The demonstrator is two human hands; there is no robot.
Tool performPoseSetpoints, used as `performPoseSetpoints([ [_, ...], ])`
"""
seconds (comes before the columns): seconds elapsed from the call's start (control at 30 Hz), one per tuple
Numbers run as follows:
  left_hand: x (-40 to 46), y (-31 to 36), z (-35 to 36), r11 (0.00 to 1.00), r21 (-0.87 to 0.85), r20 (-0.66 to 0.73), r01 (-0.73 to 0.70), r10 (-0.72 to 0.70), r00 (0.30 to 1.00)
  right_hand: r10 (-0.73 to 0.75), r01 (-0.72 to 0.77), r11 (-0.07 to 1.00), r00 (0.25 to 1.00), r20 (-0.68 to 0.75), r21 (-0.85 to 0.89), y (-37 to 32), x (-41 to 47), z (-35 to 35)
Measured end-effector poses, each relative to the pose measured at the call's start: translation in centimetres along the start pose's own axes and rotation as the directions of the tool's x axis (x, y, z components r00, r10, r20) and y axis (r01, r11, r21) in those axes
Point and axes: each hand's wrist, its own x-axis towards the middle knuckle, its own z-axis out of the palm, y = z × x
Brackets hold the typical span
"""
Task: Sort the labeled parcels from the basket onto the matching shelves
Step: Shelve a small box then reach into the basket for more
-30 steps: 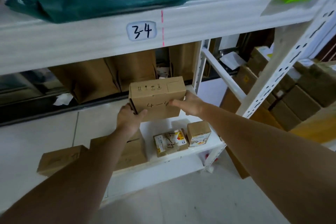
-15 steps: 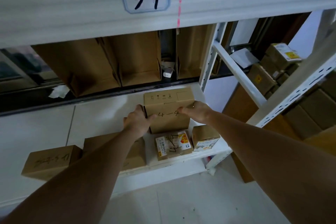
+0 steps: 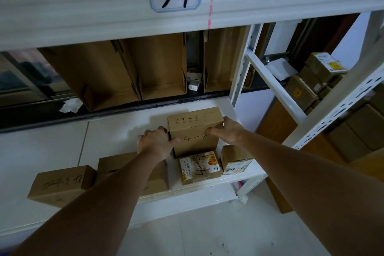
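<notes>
Parcel marked 4-4 (image 3: 195,131) sits on lower shelf (image 3: 124,129), behind smaller boxes (image 3: 200,167). Left hand (image 3: 154,143) and right hand (image 3: 229,131) grip its opposite sides, thumbs on top. Long axis runs front-to-back; both hands equally near.

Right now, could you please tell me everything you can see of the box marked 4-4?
The box marked 4-4 is plain brown cardboard, closed, with small handling symbols printed near its far edge. It sits on the white lower shelf, behind a labelled parcel. The left hand grips its left side, the right hand its right.
</notes>
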Motion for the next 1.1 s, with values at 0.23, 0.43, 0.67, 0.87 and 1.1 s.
performPoseSetpoints([
  [0.23, -1.5, 0.3, -0.5, 1.0, -0.012, -0.011, 0.021, -0.021, 1.0, 0.013, -0.014, 1.0, 0.999, -0.04, -0.013, -0.4, -1.7, -0.6],
  [0.43, -2.6, 0.4, -0.4, 0.998, -0.048, -0.009, 0.031, -0.032, 0.999, 0.014, -0.02, 0.996, 0.998, -0.065, -0.091, -0.9, -3.5, -0.7],
  [0.67, -4.9, 0.7, -2.7, 1.0, -0.014, -0.011, 0.016, -0.016, 1.0, -0.004, -0.021, 0.983, 0.991, -0.137, -0.184, -1.1, -6.6, -2.2],
  [0.87, -8.7, 0.0, -6.6, 1.0, -0.011, -0.013, -0.014, 0.014, 1.0, -0.039, -0.005, 0.969, 0.985, -0.171, -0.249, -1.8, -12.9, -4.0],
  [1.1, -16.1, -1.1, -11.3, 0.997, 0.016, -0.044, -0.079, 0.079, 0.996, -0.029, -0.03, 0.949, 0.983, -0.183, -0.313, -2.5, -23.8, -3.2],
])
